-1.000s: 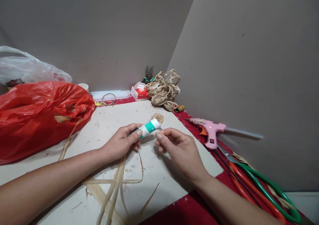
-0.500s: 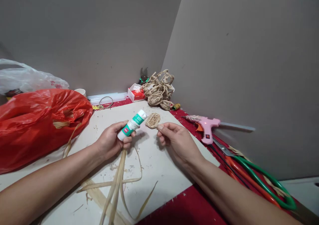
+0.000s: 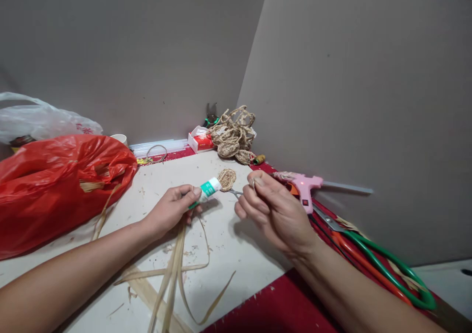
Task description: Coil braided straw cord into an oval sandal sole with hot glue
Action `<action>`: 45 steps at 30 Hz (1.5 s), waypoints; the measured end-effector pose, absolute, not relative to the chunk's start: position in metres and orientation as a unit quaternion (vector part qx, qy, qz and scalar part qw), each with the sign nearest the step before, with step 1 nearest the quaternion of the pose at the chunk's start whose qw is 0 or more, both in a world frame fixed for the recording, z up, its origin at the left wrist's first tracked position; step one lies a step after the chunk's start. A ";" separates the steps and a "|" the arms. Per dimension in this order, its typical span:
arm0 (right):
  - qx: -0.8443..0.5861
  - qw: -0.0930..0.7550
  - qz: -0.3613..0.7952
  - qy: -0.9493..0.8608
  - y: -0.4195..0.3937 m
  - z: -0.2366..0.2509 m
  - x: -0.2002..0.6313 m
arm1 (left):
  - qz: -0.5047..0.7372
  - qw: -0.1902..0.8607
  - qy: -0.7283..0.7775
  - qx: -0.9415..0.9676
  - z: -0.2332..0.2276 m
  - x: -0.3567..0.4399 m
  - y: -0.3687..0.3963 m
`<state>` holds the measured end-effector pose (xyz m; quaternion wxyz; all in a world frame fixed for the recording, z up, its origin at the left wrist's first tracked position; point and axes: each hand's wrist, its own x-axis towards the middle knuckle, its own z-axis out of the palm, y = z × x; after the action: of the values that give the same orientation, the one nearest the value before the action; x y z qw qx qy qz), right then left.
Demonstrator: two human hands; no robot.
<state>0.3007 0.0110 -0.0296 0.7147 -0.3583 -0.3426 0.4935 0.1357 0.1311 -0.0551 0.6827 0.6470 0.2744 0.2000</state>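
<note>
My left hand (image 3: 177,202) is closed around a white and green glue stick (image 3: 208,189), tilted with its white end up and to the right. Just past that end is a small braided straw oval (image 3: 226,179); I cannot tell whether they touch. A grey metal piece (image 3: 236,193) shows beside the oval, its other part hidden by my right hand. My right hand (image 3: 273,205) is raised, thumb and forefinger pinched on something thin and pale, too small to name. Flat straw strips (image 3: 177,254) run down from beneath my left hand; whether it grips them is hidden.
A red plastic bag (image 3: 66,190) lies at left. Along the back are clear glue sticks (image 3: 158,147), a red and white box (image 3: 201,139), pliers (image 3: 211,115) and a braided straw cord bundle (image 3: 234,136). At right lie a pink glue gun (image 3: 305,188) and green-handled shears (image 3: 387,261).
My right hand has moved right and up, away from the braided oval. The glue stick has tipped lower to the right, and more of it is covered by my left fingers.
</note>
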 end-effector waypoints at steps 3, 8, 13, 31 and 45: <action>-0.358 0.705 0.503 -0.349 0.012 -0.034 0.297 | 0.219 0.767 0.263 0.544 -0.049 0.136 0.136; -0.385 0.716 0.490 -0.316 0.021 -0.040 0.303 | 0.159 0.852 0.227 0.444 -0.041 0.128 0.142; -0.398 0.749 0.450 -0.281 0.024 -0.037 0.314 | 0.083 0.842 0.137 0.516 -0.042 0.123 0.140; -0.459 0.582 0.526 -0.417 0.022 -0.047 0.291 | 0.151 0.777 0.168 0.588 -0.048 0.133 0.127; -0.655 0.623 -0.034 -0.426 0.037 -0.054 0.353 | 0.167 0.446 0.337 0.812 -0.035 0.123 0.167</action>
<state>0.3525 0.0368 -0.0538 0.6231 -0.6553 -0.4256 -0.0343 0.1229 0.1674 -0.0346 0.4458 0.8122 0.3371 0.1673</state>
